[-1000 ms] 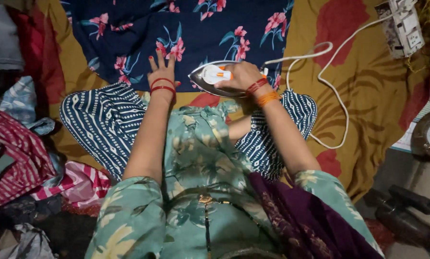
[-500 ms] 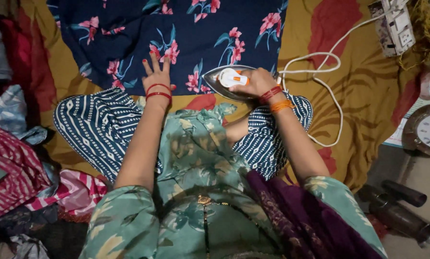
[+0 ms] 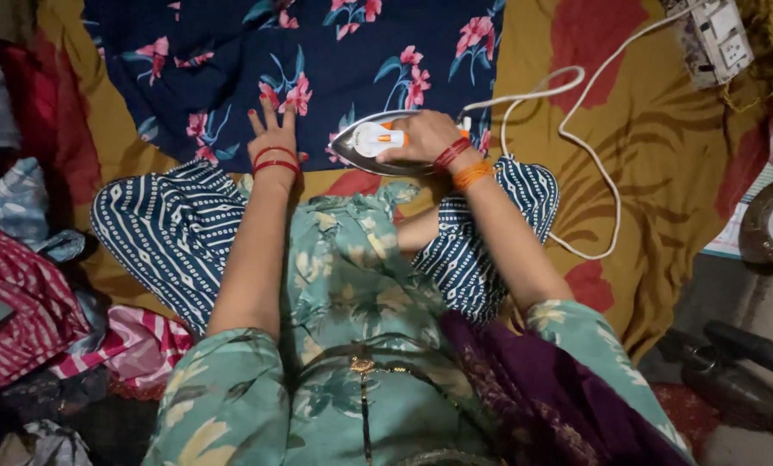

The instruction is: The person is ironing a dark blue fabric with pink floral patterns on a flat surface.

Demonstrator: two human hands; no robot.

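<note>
Left hand point(image 3: 273, 138) flat, right hand point(image 3: 425, 138) clenched.

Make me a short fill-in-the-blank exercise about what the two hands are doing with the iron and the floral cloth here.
1. The right hand grips the handle of the ____.
2. The left hand lies flat on the navy cloth printed with pink ____.
3. A white ____ loops from the iron across the mustard sheet.

Missing words: iron; flowers; cord

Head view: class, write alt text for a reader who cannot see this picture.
The right hand grips an iron on dark blue floral cloth, while the left hand lies flat on the cloth beside it. A white cord loops over the mustard sheet.
</note>
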